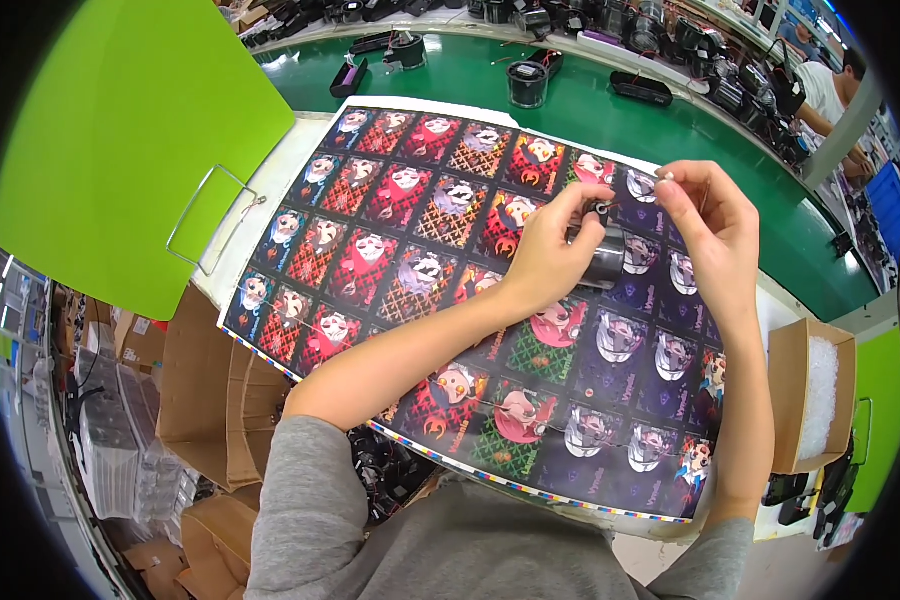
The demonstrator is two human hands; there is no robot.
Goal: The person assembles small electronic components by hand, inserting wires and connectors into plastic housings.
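Note:
My left hand (552,248) is closed around a dark, translucent cylindrical housing (606,265) with a small black round fitting at its top. Just right of it and slightly higher, my right hand (715,225) pinches a tiny white piece (667,178) between thumb and fingertips. The two hands are apart. Beneath both lies a large printed sheet (410,285) covered in rows of colourful cartoon character cards. What the left palm covers is hidden.
Across the green bench (450,85) stand a clear-sided cup-like unit (527,84) and a black casing (640,88). A cardboard box (815,395) with small clear pieces sits at right. A bright green panel (130,130) rises at left; a person (828,92) works far right.

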